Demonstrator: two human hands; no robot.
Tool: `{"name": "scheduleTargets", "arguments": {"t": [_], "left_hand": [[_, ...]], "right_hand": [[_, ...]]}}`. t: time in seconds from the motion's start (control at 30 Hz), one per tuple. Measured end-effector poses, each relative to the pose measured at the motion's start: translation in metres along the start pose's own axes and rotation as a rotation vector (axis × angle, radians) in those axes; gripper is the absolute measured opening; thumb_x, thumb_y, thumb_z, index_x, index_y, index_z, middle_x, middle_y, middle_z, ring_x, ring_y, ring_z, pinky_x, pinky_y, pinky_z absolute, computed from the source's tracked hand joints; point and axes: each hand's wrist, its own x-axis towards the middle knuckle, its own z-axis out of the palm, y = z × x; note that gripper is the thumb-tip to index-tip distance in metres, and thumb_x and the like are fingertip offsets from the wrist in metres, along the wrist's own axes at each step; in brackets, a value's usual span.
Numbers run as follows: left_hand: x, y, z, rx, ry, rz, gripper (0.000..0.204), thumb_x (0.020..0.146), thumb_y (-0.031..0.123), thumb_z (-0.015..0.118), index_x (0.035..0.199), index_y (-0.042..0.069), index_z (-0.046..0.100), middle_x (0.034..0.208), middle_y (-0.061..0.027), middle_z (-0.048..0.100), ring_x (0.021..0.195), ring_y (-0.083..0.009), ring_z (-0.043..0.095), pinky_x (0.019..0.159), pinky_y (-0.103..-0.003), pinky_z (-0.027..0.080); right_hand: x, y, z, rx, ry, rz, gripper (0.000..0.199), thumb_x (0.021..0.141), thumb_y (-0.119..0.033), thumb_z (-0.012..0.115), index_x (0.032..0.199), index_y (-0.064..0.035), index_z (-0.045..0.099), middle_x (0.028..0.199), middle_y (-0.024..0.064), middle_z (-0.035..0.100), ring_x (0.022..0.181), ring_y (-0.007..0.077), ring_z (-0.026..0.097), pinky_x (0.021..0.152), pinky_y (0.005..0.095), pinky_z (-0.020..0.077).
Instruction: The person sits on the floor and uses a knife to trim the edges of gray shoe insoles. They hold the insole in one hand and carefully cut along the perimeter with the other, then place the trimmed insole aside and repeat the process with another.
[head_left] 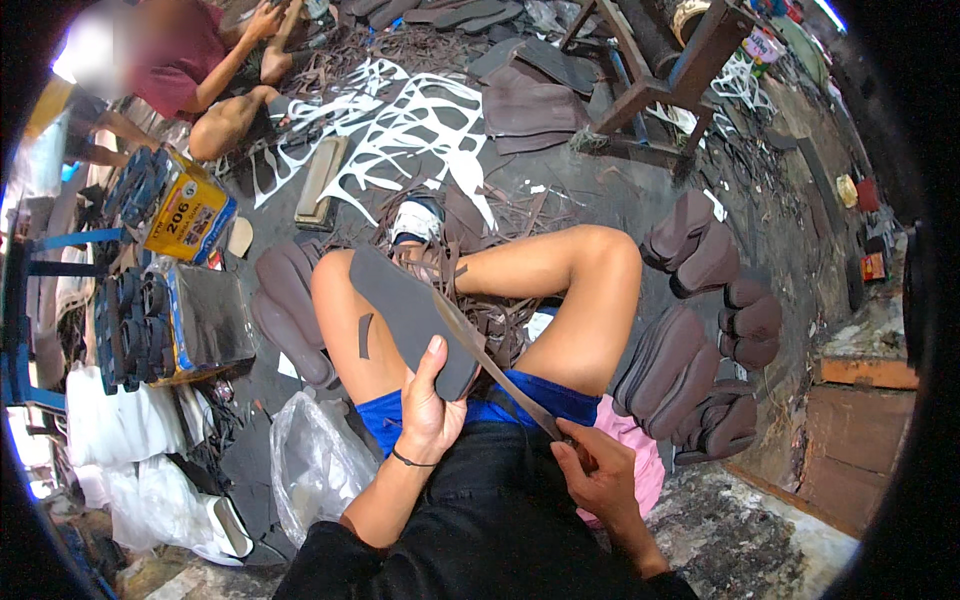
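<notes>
**Sandal sole and strap held over a scrap-littered workshop floor**

At lower centre the left hand [428, 405] grips the heel end of a dark grey sandal sole [410, 315], which lies across the person's bare knee. The right hand [597, 470] pinches the lower end of a brown strap [490, 360] that runs up to the sole's edge.

The dark floor [620, 190] is strewn with brown strips and white cut-out foam sheets [400, 130] at upper centre. Stacks of brown soles [690, 370] sit at right and another pile [290, 310] at left. A yellow carton [190, 215] stands at upper left, a clear plastic bag [315, 465] at lower left, a wooden bench frame [670, 70] at top right. Another person's arm [235, 65] shows at the top left.
</notes>
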Motion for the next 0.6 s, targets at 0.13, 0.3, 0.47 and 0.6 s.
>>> {"name": "scheduleTargets", "arguments": {"t": [0.13, 0.3, 0.47, 0.6], "left_hand": [[-0.011, -0.004, -0.02, 0.066, 0.023, 0.011, 0.035, 0.097, 0.021, 0.062, 0.126, 0.004, 0.052, 0.111, -0.0087, 0.066, 0.102, -0.0216, 0.067, 0.089, -0.036, 0.057], [-0.021, -0.006, -0.038, 0.136, 0.03, 0.017, 0.041, 0.095, 0.017, 0.065, 0.129, 0.002, 0.048, 0.112, -0.0105, 0.063, 0.1, -0.0216, 0.066, 0.086, -0.036, 0.058], [-0.031, -0.006, -0.052, 0.216, -0.033, -0.041, 0.049, 0.09, 0.019, 0.071, 0.129, 0.001, 0.047, 0.108, -0.0118, 0.064, 0.095, -0.0231, 0.066, 0.084, -0.034, 0.056], [-0.025, 0.021, -0.048, 0.817, -0.11, 0.196, 0.029, 0.088, 0.004, 0.073, 0.114, -0.004, 0.062, 0.109, -0.0078, 0.068, 0.098, -0.0146, 0.062, 0.09, -0.031, 0.051]], "right_hand": [[0.017, -0.013, 0.008, -0.019, -0.079, 0.034, 0.026, 0.089, -0.018, 0.072, 0.109, -0.0014, 0.069, 0.086, 0.0138, 0.071, 0.064, 0.0229, 0.066, 0.061, 0.0334, 0.053], [0.042, -0.014, 0.035, 0.034, -0.092, 0.005, 0.027, 0.09, -0.02, 0.071, 0.11, -0.0022, 0.07, 0.082, 0.0146, 0.07, 0.063, 0.0241, 0.066, 0.06, 0.0347, 0.0526], [0.072, 0.006, 0.07, 0.158, -0.122, 0.015, 0.029, 0.093, -0.025, 0.069, 0.11, -0.0015, 0.069, 0.08, 0.0129, 0.071, 0.059, 0.0189, 0.063, 0.056, 0.033, 0.0495], [0.087, 0.021, 0.06, 0.57, -0.228, 0.308, 0.041, 0.1, -0.037, 0.059, 0.117, -0.0007, 0.067, 0.085, 0.0089, 0.072, 0.055, 0.0099, 0.055, 0.05, 0.0261, 0.0462]]}}
